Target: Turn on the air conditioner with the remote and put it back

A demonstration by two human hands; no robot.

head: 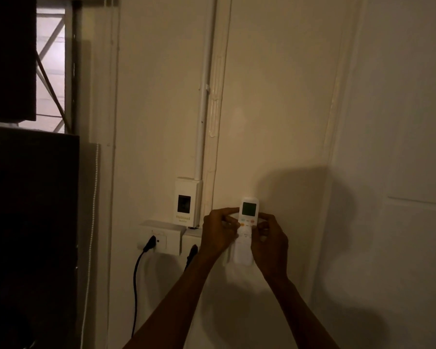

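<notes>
A white air-conditioner remote with a greenish screen and orange buttons stands upright against the cream wall, low in the middle of the view. Its lower part sits in or in front of a pale wall holder; I cannot tell which. My left hand grips the remote's left side, thumb and fingers near the buttons. My right hand holds its right side, fingers wrapped around the edge. No air conditioner is in view.
Left of the remote are a breaker box under a white conduit, and two wall sockets with black plugs and a hanging cable. A dark cabinet and a window fill the left side.
</notes>
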